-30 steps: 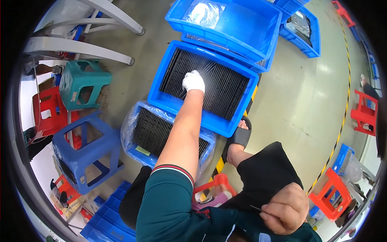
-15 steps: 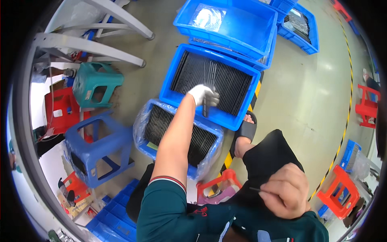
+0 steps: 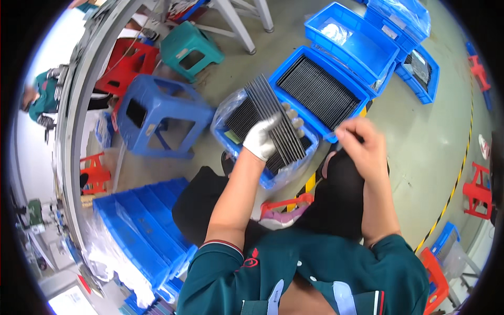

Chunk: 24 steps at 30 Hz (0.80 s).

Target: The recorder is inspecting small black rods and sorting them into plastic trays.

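Observation:
My gloved left hand is closed around a bundle of several thin black strips, lifted and slanted in front of me. Beneath it is a plastic-lined blue bin with rows of similar strips, partly hidden by the bundle and hand. Farther off and to the right lies a larger blue crate, also filled with black strips in close rows. My bare right hand is raised near that crate's closest corner. Its thumb and fingertips are pinched together; whatever they hold is too small and blurred to name.
A blue stool and a green stool stand on the left. Blue bins are stacked at lower left. More blue crates sit at the far right. A red stool is close in front of me.
My left hand has come back from the larger crate, now holding a bundle of strips above the lined bin. My right hand has moved forward from my lap. The view has shifted.

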{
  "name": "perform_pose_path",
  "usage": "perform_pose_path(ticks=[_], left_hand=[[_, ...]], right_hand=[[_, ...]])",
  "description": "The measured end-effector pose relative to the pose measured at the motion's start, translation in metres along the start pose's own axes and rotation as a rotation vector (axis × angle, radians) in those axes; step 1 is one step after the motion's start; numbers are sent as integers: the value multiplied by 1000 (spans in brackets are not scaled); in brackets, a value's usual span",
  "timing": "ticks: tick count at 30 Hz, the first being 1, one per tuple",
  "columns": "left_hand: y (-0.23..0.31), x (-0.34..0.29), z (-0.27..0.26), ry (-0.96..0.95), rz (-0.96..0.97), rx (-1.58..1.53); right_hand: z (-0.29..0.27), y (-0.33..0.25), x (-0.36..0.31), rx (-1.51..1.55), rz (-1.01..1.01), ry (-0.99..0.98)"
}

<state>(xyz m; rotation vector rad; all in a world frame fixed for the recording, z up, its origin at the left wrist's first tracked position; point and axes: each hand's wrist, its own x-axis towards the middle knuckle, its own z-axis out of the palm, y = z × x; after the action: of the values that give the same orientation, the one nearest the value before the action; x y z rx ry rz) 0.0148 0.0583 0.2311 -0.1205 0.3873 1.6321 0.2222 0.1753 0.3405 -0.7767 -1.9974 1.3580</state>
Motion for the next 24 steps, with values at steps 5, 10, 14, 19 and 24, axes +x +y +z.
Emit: perform_pose_path(ticks=[5,10,14,19,24], left_hand=[[19,-60,29,28,147,51],[50,-109,54,51,309,118],[72,-131,63,60,407,129],[85,-140,58,83,491,77],[87,-148,46,145,550,69]], right_hand=[[33,-4,5,173,170,7],[65,-25,2,307,152,-96],[90,-54,11,290,7,-264],[121,-75,29,196,-51,-428],[143,-68,32,34,-212,-438]])
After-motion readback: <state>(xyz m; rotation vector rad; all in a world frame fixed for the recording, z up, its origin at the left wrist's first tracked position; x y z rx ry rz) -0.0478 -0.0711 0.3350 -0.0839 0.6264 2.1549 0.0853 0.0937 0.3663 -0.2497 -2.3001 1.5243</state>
